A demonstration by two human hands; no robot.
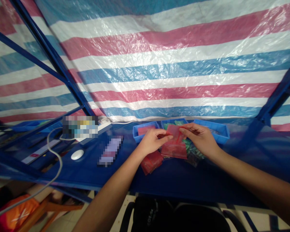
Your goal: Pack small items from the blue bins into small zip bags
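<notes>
Between both hands, above the blue table, is a thin, see-through red plastic bag [175, 143]. My left hand [153, 140] pinches its upper left edge between thumb and fingers. At the upper right, my right hand [199, 137] pinches the same bag, fingers closed. A pile of similar red bags [151, 162] lies below my left hand. Beneath my right hand are green pieces [192, 149], partly covered, whose kind I cannot make out. Behind the hands stand blue trays: the left tray [135, 133] holds red material, the middle tray [163, 123] green material.
A right-hand blue tray [223, 133] holds small items too unclear to name. On the blue table [87, 175] lie a white mouse [77, 154], a blurred-out flat object [110, 150] and a power strip [103, 124] with a cable. Blue metal posts [73, 93] frame the striped sheet. Another person sits at lower left.
</notes>
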